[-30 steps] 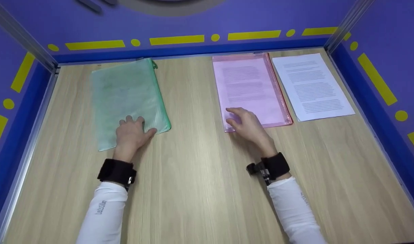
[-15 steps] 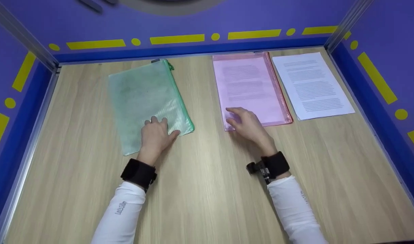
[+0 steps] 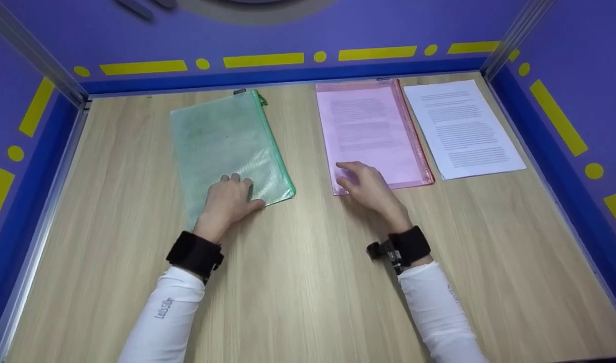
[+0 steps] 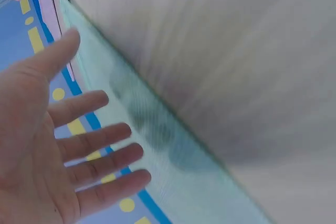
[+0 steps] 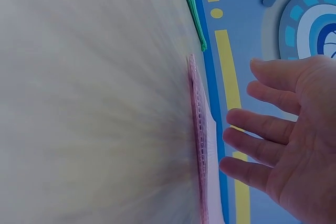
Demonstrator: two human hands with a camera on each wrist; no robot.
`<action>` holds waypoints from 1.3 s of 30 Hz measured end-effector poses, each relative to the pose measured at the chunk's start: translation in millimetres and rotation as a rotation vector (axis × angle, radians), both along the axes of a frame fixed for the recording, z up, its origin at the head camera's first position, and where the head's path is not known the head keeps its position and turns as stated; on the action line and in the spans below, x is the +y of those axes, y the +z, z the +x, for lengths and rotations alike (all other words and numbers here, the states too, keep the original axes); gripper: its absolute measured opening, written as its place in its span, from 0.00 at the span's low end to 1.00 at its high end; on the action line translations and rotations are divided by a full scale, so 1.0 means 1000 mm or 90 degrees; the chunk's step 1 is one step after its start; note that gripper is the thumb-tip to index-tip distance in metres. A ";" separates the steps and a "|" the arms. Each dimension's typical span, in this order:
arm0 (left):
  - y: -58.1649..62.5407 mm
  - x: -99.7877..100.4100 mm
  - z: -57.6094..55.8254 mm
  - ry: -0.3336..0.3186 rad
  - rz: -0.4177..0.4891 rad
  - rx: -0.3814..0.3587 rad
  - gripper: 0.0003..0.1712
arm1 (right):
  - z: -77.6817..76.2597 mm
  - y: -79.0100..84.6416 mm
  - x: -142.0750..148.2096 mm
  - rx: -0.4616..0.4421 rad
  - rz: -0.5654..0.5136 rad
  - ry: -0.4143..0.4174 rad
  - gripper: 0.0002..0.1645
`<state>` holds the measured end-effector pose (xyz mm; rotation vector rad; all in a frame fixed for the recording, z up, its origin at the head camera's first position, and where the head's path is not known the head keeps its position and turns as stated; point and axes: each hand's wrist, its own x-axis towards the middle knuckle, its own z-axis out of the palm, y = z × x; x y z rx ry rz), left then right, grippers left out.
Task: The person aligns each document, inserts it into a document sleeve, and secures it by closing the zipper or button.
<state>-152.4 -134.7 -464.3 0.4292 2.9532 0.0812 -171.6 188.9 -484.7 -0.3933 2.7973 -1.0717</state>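
Observation:
My left hand (image 3: 228,201) is over the near edge of a translucent green zip folder (image 3: 222,136), which lies slightly turned on the table. In the left wrist view its fingers are spread and straight, a little above the folder (image 4: 173,166). My right hand (image 3: 371,186) hovers over the near left corner of a pink zip folder (image 3: 368,126), with printed pages showing through its cover. The right wrist view has that hand's fingers (image 5: 257,121) extended, holding nothing, beside the pink folder's edge (image 5: 198,124). A printed white sheet (image 3: 464,128) lies just right of the pink folder.
The wooden table (image 3: 308,282) is closed in by a purple back wall (image 3: 368,30) and side walls with yellow marks. A metal rail (image 3: 45,237) runs along the left edge. Both wrists wear black straps (image 3: 194,254).
The green folder has slid to the right along with my left hand. Since half a second ago that hand has shifted slightly back left, toward me. The right hand has stayed in place.

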 end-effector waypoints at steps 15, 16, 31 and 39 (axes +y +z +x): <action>0.002 0.003 -0.002 -0.104 -0.042 -0.017 0.21 | 0.001 -0.002 0.000 0.001 -0.020 0.004 0.28; 0.002 0.005 -0.002 -0.113 -0.050 -0.017 0.19 | 0.001 -0.002 0.000 -0.003 -0.021 0.003 0.28; -0.005 0.009 -0.006 -0.152 -0.020 0.047 0.17 | 0.005 -0.001 -0.012 -0.063 -0.062 0.026 0.31; -0.008 0.001 -0.010 -0.125 0.056 0.062 0.18 | 0.004 -0.001 -0.028 -0.178 -0.255 -0.025 0.37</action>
